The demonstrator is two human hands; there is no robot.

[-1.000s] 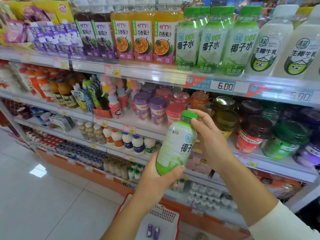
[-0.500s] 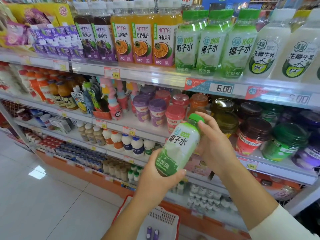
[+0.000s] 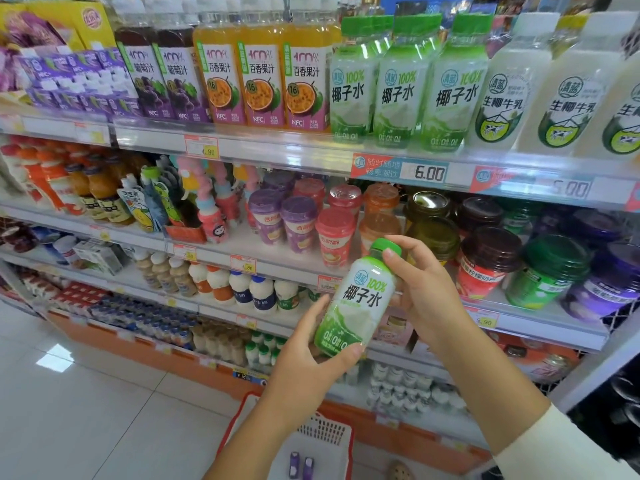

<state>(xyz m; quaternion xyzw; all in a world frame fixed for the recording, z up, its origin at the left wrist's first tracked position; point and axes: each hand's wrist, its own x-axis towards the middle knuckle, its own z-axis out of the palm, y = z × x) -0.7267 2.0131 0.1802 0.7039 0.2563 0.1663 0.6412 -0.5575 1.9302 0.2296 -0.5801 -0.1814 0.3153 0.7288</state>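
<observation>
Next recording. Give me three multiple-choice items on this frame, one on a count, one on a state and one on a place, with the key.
1. How many purple cartons show in the red basket?
A. one
B. two
C. five

2. The green-capped bottle in front is:
A. standing on a shelf
B. lying in the red basket
C. gripped by both hands

3. Where is the 6.00 price tag?
A. on the red basket
B. on the shelf edge below the top-shelf row of like bottles
C. on the green-capped bottle

Key:
1 B: two cartons stand side by side.
2 C: the left hand grips its base and the right hand grips its neck.
3 B: the tag sits right under that row.
</observation>
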